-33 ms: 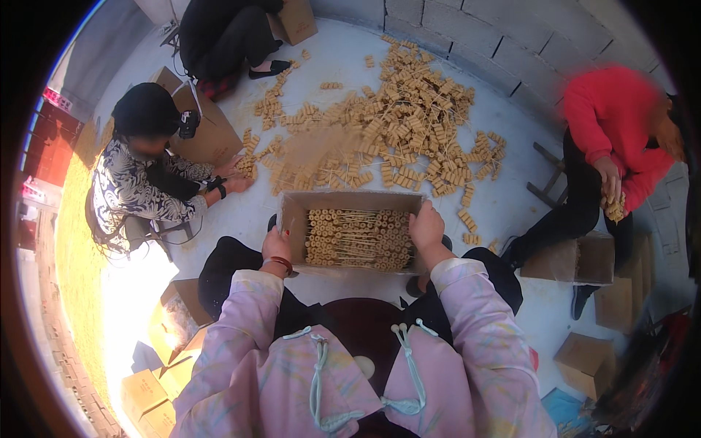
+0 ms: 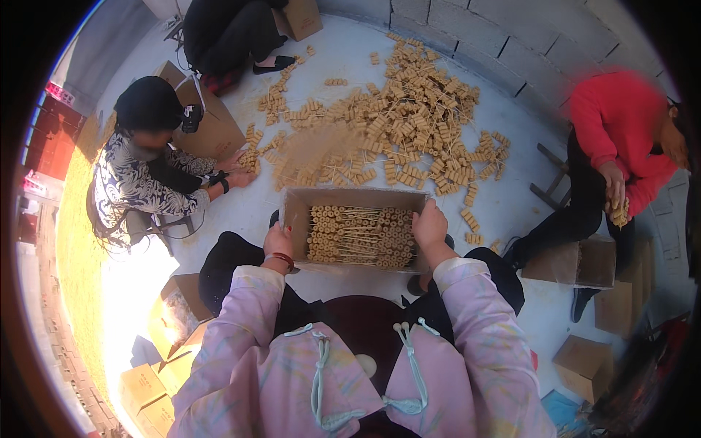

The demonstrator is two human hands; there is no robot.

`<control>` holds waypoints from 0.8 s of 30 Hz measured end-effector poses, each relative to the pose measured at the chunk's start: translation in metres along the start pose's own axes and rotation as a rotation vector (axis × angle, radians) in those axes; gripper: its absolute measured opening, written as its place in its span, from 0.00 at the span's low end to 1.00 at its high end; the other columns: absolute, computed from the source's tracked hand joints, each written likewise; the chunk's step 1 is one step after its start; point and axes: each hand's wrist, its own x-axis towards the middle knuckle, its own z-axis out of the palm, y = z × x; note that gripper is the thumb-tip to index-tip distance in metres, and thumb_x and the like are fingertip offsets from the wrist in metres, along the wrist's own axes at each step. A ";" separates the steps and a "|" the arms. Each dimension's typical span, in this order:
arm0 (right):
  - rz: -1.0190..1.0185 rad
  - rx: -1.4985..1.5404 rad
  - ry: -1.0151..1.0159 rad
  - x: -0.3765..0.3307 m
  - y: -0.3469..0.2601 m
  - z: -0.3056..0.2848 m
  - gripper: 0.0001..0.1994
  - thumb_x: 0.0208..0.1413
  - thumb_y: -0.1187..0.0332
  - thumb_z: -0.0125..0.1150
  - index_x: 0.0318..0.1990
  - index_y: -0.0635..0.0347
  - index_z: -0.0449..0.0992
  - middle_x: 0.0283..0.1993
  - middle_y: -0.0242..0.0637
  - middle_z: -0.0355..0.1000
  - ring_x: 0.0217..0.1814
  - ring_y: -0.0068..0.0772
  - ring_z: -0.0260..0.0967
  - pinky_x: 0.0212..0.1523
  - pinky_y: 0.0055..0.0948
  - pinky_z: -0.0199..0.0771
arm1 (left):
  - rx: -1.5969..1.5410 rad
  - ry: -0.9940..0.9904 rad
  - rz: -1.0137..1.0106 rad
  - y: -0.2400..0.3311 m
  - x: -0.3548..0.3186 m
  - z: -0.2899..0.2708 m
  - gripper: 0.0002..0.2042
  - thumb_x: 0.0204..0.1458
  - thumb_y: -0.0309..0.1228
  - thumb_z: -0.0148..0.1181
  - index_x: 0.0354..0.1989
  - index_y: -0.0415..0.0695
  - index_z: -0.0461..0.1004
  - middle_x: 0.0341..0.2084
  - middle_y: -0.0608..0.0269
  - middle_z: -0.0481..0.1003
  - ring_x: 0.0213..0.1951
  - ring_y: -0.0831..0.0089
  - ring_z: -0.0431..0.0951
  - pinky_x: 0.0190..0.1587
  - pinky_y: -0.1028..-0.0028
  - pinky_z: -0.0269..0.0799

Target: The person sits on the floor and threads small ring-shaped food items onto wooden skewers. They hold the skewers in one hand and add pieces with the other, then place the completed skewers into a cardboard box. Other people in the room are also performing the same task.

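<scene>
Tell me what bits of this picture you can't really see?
- Left hand and right hand: fingertips hidden behind the cardboard box walls, head view.
- Skewer sticks in the box: too small to count.
- Box bottom: covered by the sticks.
- Floor pile: single pieces blur together.

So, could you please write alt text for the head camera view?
Both hands, left hand and right hand, grip the sides of an open cardboard box filled with skewered tan pieces. A big pile lies on the floor beyond, with other people sitting around it.
</scene>
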 end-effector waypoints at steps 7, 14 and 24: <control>-0.011 -0.007 0.014 0.003 -0.001 0.000 0.18 0.49 0.63 0.64 0.40 0.64 0.65 0.34 0.51 0.74 0.37 0.54 0.73 0.39 0.47 0.73 | -0.004 0.020 -0.003 0.010 -0.005 -0.012 0.11 0.54 0.34 0.57 0.39 0.40 0.72 0.35 0.46 0.75 0.40 0.48 0.75 0.44 0.56 0.71; -0.021 -0.042 0.011 0.002 0.000 0.003 0.19 0.49 0.63 0.64 0.42 0.64 0.65 0.34 0.51 0.74 0.37 0.54 0.73 0.39 0.47 0.73 | -0.072 -0.006 -0.016 0.017 -0.010 -0.022 0.10 0.55 0.34 0.56 0.40 0.41 0.72 0.36 0.46 0.75 0.41 0.47 0.75 0.44 0.55 0.71; -0.025 -0.039 0.029 0.001 0.001 0.003 0.19 0.50 0.63 0.64 0.41 0.65 0.64 0.35 0.51 0.73 0.39 0.54 0.73 0.39 0.47 0.72 | -0.055 0.004 -0.045 0.018 -0.010 -0.021 0.11 0.55 0.35 0.56 0.37 0.39 0.71 0.35 0.47 0.75 0.41 0.47 0.74 0.44 0.55 0.70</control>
